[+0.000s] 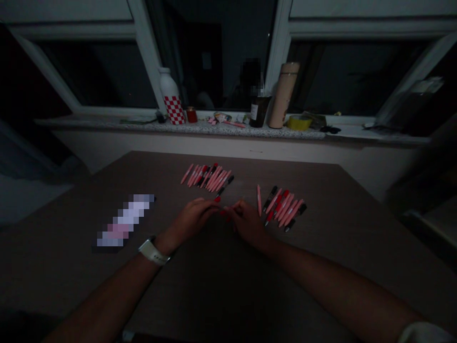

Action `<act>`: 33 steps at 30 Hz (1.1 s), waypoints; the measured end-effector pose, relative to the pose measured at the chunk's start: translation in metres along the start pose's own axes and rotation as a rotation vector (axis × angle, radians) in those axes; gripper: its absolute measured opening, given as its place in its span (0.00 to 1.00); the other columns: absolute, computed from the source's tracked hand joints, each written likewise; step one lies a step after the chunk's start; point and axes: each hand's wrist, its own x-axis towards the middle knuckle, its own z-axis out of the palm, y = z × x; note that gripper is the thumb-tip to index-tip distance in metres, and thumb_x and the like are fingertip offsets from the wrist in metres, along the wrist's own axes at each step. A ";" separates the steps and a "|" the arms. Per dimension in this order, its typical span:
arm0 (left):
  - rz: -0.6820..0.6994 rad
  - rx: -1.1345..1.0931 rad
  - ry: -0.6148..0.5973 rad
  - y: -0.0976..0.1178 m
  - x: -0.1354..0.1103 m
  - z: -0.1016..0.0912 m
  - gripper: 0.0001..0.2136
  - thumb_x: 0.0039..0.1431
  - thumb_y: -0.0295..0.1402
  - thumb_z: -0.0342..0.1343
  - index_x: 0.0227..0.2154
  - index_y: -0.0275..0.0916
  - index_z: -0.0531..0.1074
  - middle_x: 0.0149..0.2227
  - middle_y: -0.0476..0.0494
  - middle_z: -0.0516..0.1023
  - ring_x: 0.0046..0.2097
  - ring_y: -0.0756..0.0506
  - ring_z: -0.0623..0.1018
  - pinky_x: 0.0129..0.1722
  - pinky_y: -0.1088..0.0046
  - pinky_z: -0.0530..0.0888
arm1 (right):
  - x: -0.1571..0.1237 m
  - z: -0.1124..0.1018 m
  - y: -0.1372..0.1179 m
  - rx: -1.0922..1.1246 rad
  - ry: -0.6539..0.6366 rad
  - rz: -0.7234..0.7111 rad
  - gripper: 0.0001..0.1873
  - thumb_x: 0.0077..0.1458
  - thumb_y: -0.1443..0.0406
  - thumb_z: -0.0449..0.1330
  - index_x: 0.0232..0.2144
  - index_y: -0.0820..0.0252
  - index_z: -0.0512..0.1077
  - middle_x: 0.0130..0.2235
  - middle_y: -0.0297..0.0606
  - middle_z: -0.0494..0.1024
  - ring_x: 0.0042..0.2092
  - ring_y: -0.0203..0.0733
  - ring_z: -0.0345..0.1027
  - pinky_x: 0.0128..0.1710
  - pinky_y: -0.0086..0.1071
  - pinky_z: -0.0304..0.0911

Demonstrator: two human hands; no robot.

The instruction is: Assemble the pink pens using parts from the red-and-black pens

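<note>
L hand [191, 221] is hovering low over the table, fingers together & pointing right, tips nearly meeting my R hand [246, 221] at the middle. R hand is curled in narrow toward them. Small red bit [217, 199] is showing right at my L fingertips, another [224, 213] btwn the two hands; too dark to tell what they are or if I'm pinching anything. White smartwatch [153, 251] is sitting on my L wrist. Pens are lying in two loose groups on the brown table [71, 271], pink ones mixed w/ black & red: far group [207, 177] just past my L hand, right group [283, 207] just right of my R hand. Single pink pen [259, 200] is lying apart, beside R hand; black pen [224, 186] is angling off the far group toward my fingers. Pixelated object [124, 219] is lying on the left of the table. Farther off, granite windowsill [107, 125] is holding white bottle w/ red checks [171, 97], dark bottle [259, 112], beige flask [283, 95], yellow tape roll [298, 123].
</note>
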 end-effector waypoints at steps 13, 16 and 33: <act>-0.001 -0.104 0.011 0.001 -0.001 0.010 0.09 0.67 0.32 0.51 0.47 0.41 0.73 0.44 0.43 0.80 0.45 0.44 0.79 0.44 0.68 0.74 | -0.002 0.001 -0.005 0.047 -0.018 0.028 0.16 0.60 0.52 0.59 0.31 0.58 0.68 0.26 0.29 0.74 0.23 0.33 0.64 0.23 0.26 0.58; 0.002 -0.123 0.006 0.000 -0.002 0.011 0.11 0.66 0.31 0.52 0.50 0.42 0.71 0.46 0.43 0.79 0.46 0.44 0.79 0.45 0.68 0.74 | 0.000 0.001 -0.004 0.043 -0.024 0.037 0.17 0.60 0.52 0.58 0.31 0.59 0.69 0.25 0.30 0.74 0.23 0.34 0.65 0.23 0.27 0.58; 0.004 -0.255 0.020 0.002 -0.003 0.010 0.12 0.64 0.32 0.56 0.50 0.42 0.69 0.42 0.45 0.81 0.42 0.46 0.80 0.43 0.69 0.75 | 0.001 0.004 -0.002 0.101 -0.025 0.033 0.17 0.61 0.52 0.56 0.30 0.59 0.70 0.26 0.31 0.75 0.23 0.34 0.64 0.22 0.27 0.56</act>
